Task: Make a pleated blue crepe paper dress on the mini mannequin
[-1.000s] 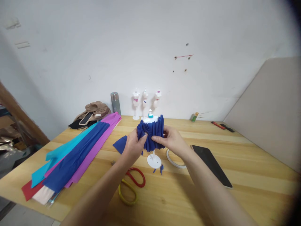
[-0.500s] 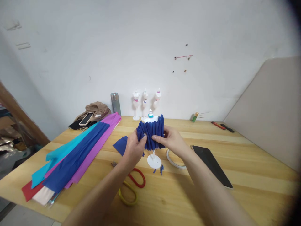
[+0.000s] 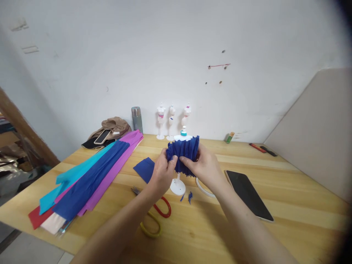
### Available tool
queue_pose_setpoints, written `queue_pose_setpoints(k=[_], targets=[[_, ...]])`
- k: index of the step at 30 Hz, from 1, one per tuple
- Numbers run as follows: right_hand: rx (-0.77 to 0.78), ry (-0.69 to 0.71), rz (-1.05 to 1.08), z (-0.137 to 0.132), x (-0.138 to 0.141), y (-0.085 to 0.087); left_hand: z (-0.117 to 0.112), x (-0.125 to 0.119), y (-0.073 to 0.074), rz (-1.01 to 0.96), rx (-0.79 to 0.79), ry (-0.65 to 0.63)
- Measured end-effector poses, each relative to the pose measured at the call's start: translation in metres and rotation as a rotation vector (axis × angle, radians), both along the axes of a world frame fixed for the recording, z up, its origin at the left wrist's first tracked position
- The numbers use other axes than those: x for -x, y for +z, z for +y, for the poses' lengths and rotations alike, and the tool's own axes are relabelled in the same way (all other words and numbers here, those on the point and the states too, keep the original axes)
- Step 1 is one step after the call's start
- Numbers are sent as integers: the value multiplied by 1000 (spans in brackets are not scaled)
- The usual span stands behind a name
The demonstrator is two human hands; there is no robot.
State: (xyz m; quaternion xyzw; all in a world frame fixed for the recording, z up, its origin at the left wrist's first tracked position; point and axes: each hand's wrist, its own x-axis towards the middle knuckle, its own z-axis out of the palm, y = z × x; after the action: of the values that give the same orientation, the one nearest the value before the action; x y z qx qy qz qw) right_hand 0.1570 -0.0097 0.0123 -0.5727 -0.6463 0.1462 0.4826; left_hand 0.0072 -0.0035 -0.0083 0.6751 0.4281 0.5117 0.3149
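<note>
Pleated blue crepe paper is wrapped around the body of a small white mannequin on a round base. The mannequin leans a little to the right, its neck ringed in teal. My left hand grips the paper's left side, thumb in front. At the right side, my right hand pinches it with the thumb across the pleats. Fingers behind the paper are hidden. Scissors with one red and one yellow handle lie beneath my left forearm. A flat blue paper piece rests left of my left hand.
Colored paper sheets lie at left near a cap, a phone and a thermos. Three small mannequins stand by the wall. A white tape roll and a dark tablet are at right.
Both hands and the blue paper have shifted slightly right. The mannequin's top has tilted to the right, while its base has barely moved. The view has turned a little.
</note>
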Motion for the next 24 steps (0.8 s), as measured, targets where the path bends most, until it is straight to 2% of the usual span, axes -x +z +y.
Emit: queue_pose_setpoints(k=[4, 11, 20, 24], targets=[[-17, -79, -28, -3, 6, 0, 1, -1, 0, 15, 10, 15], [-3, -87, -74, -3, 3, -8, 4, -4, -3, -10, 19, 21], [62, 115, 149, 0, -2, -10, 2, -6, -2, 22, 0, 16], [113, 120, 193, 0, -3, -7, 2, -7, -1, 29, 3, 9]])
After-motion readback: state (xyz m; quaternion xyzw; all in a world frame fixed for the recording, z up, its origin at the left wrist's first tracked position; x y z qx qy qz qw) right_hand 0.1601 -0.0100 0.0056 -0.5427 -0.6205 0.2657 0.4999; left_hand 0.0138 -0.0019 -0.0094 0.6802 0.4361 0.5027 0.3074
